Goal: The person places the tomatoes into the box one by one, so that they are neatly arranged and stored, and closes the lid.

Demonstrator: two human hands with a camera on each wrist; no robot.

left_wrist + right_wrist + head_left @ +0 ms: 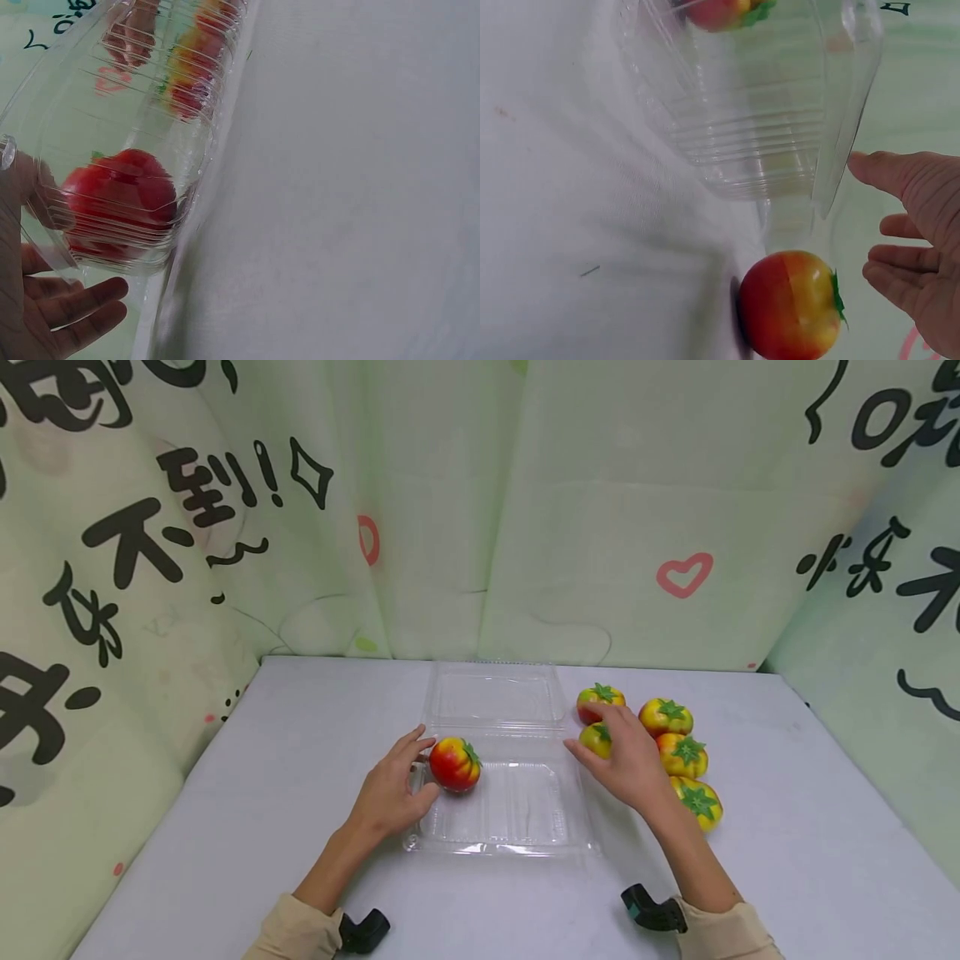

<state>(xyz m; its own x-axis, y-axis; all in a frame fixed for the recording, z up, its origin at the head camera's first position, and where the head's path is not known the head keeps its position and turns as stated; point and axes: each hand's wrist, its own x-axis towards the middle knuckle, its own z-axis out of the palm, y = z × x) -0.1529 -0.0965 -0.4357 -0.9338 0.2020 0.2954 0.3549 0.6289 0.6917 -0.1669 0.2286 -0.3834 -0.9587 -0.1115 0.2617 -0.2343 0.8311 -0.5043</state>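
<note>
From the head view, the left hand (pixel 390 793) rested relaxed against the clear container (pixel 495 839), apparently steadying it, beside the red tomato (pixel 454 763) inside. The right hand (pixel 626 760) hovered, holding nothing, over a loose tomato (pixel 596 737). The left wrist view showed the red tomato (pixel 120 191) just past loosely spread fingers (pixel 75 300). The right wrist view showed straight fingers (pixel 907 259) near, not touching, the loose tomato (pixel 791 304) on the bench (pixel 570 225).

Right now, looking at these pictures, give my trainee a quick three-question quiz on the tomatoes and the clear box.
1. True or false: the clear box has its lid open.
2. How many tomatoes lie on the table to the right of the box?
3. Which hand is beside the tomato in the box: A) left hand, B) right hand?

Key: 1 true. 2 five, one partly hidden by the right hand. 3 A.
</note>
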